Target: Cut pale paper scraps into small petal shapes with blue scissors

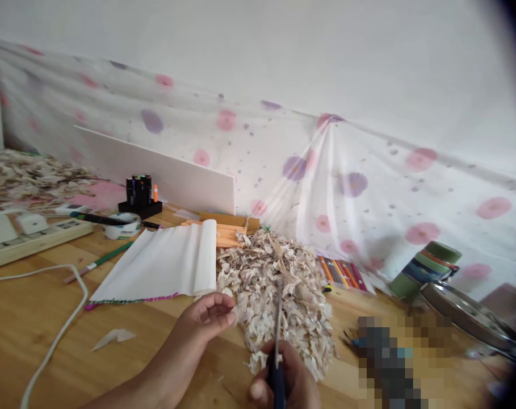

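Note:
My right hand is closed round the dark blue handles of a pair of scissors, whose blades point up and away over a heap of pale paper scraps on the wooden table. My left hand is just left of the blades, palm up, fingers curled in a pinch at the heap's edge. Whatever it pinches is too small to name, perhaps a scrap. A rolled white sheet with a coloured edge lies behind my left hand.
A white cable loops at the left beside a power strip. A marker stand, tape roll, green pencil, coloured pencils, striped mug and metal lid are around. Spotted cloth covers the wall.

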{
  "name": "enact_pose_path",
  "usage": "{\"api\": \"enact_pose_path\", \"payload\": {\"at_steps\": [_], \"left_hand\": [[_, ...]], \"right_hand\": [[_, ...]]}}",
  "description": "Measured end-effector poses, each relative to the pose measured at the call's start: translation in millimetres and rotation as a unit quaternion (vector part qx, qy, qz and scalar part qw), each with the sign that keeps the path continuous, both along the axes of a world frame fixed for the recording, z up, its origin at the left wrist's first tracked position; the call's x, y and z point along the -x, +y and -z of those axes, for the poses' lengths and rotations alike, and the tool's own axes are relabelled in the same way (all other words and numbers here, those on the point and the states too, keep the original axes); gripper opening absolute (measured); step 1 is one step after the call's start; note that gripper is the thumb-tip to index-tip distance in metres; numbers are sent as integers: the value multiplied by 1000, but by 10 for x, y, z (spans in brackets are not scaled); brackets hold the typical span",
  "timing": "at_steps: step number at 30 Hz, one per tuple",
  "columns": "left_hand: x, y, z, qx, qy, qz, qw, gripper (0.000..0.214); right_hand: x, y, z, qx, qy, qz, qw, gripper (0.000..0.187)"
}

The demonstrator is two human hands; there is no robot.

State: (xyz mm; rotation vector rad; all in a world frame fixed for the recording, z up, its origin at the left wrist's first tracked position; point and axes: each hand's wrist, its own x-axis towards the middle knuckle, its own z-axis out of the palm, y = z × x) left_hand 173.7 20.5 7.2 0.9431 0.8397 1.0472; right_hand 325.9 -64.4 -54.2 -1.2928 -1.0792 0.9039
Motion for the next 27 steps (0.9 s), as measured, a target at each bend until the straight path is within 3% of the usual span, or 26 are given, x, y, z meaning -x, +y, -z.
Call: {"api": "enact_pose_path", "payload": {"at_steps": [3, 9, 19, 27], "left_hand": [[-20, -53, 73, -1, 22, 27, 999, 22], [-87, -132, 234, 1, 44, 89, 995, 24], [-140, -141, 154, -28, 68, 137, 988, 23], [-129, -162, 259, -36, 61, 151, 986, 19]], "right_hand": [[62, -17, -93, -30, 55, 56, 996, 56], [26, -19, -206, -19, 78, 41, 996, 48], [73, 5, -295, -30, 81, 37, 996, 38], [101, 24, -385, -19, 61, 62, 996, 38]]}}
